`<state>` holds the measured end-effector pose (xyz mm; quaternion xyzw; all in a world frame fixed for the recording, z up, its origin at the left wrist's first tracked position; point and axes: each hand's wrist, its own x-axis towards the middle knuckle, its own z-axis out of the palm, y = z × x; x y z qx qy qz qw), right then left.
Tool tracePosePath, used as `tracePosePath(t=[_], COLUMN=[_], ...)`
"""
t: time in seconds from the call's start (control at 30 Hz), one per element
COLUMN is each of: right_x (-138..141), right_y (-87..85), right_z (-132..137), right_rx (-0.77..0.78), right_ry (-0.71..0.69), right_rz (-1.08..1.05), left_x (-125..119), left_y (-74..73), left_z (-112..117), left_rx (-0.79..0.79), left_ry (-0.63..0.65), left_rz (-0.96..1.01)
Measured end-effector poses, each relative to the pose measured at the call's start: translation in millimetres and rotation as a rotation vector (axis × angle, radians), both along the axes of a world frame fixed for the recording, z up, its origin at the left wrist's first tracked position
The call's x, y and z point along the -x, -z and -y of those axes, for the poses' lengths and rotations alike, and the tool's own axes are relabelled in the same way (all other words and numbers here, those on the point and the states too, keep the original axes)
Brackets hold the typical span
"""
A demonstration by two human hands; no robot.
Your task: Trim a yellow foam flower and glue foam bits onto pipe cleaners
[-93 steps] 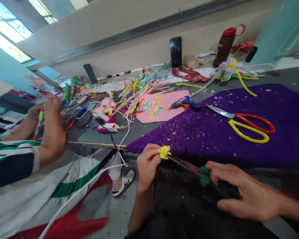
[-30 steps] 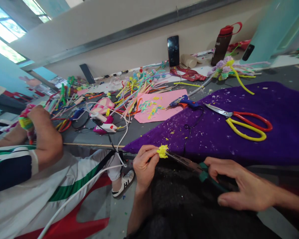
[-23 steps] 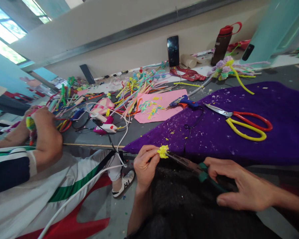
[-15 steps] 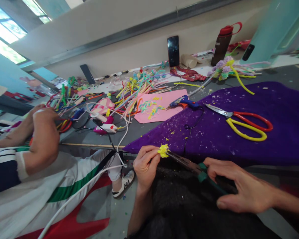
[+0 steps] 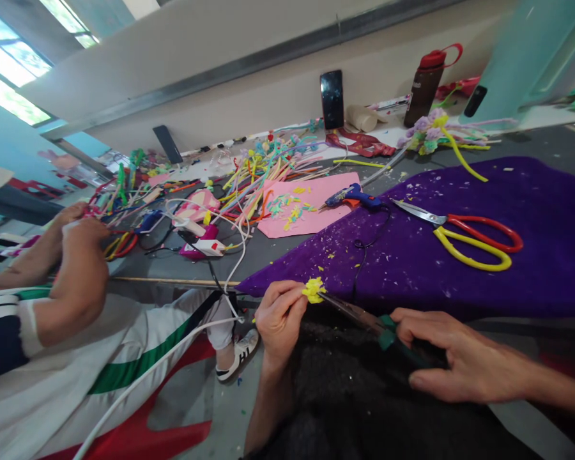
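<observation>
My left hand (image 5: pixel 278 315) pinches a small yellow fuzzy flower piece (image 5: pixel 313 289) at the near edge of the purple cloth (image 5: pixel 460 230). My right hand (image 5: pixel 453 361) is closed round the green handles of a pair of scissors (image 5: pixel 370 319). The blades point left and their tips meet the yellow piece. Both hands hover over my dark lap, just in front of the table edge.
On the purple cloth lie red-and-yellow scissors (image 5: pixel 464 234) and a blue glue gun (image 5: pixel 352 195) with its black cord. A pink sheet (image 5: pixel 301 204), heaps of coloured pipe cleaners (image 5: pixel 263 167), a phone (image 5: pixel 332 99) and a bottle (image 5: pixel 424 83) sit behind. A co-worker's hands (image 5: pixel 74 230) work at left.
My hands have barely shifted, still holding the yellow piece against the scissor tips. The co-worker at left has lowered the hands and turned the colourful bundle out of sight.
</observation>
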<state>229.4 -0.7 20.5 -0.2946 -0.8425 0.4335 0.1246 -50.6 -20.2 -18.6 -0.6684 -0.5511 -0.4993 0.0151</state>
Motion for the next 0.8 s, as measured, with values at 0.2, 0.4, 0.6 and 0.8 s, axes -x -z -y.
tracePosePath(t=[0.2, 0.4, 0.6, 0.8], right_x=[-2.1, -4.3, -4.9, -3.7], right_y=[0.1, 9.9, 15.1, 9.8], right_z=[-3.2, -8.0, -8.6, -10.1], right_rx=[0.155, 0.303, 0.514, 0.687], right_ry=[-0.045, -0.064, -0.064, -0.081], right_rz=[-0.020, -0.157, -0.241, -0.315], left_x=[1.7, 2.6, 2.0, -2.0], left_y=[0.6, 2.9, 5.3, 7.8], left_z=[-0.7, -0.5, -0.2, -0.3], left_rx=[0.033, 0.059, 0.065, 0.048], left_ry=[0.034, 0.043, 0.053, 0.076], left_rz=[0.054, 0.114, 0.155, 0.194])
